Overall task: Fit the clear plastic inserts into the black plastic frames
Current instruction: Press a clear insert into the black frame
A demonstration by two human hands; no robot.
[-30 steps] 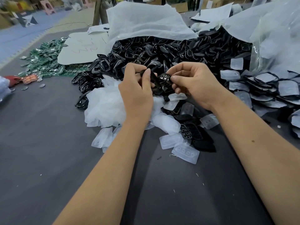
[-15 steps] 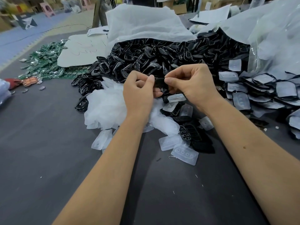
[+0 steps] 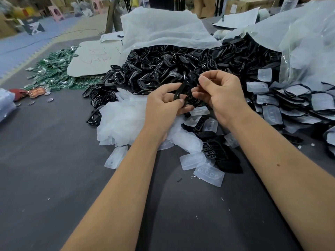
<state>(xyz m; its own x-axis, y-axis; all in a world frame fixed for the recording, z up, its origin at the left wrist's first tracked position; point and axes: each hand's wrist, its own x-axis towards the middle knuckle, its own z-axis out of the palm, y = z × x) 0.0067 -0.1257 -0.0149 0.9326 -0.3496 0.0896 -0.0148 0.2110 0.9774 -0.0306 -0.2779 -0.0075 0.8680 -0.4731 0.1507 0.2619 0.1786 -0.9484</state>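
Hands meet above the middle of the dark grey table [image 3: 54, 178], both raised off the surface. My left hand [image 3: 163, 105] has its fingers curled and pinches the lower end of a black plastic frame [image 3: 181, 92], thumb on top near the frame's edge. My right hand [image 3: 221, 93] pinches the upper part of the same frame between thumb and forefinger, the other fingers curled beneath it. The frame stands tilted, its long side running from lower left to upper right between the two hands. I cannot tell whether a clear insert already sits in it; the fingers cover most of the opening. Directly behind the hands lies a large heap of black frames [image 3: 172, 69], spilling from under a white plastic bag [image 3: 163, 29]. Just beneath my left wrist lies a pile of clear plastic inserts [image 3: 123, 120], with single inserts scattered toward me, one of them with a row of round dimples [image 3: 208, 174] nearest my forearms. A few black gridded parts [image 3: 217, 153] lie beside those loose inserts. To my right, well apart from the hands, is a spread of frames with inserts fitted [image 3: 299, 104], overlapping one another beside a clear bag [image 3: 308, 42]. At far left, green circuit boards [image 3: 54, 71] lie in a loose pile next to a sheet of pale card [image 3: 94, 60].
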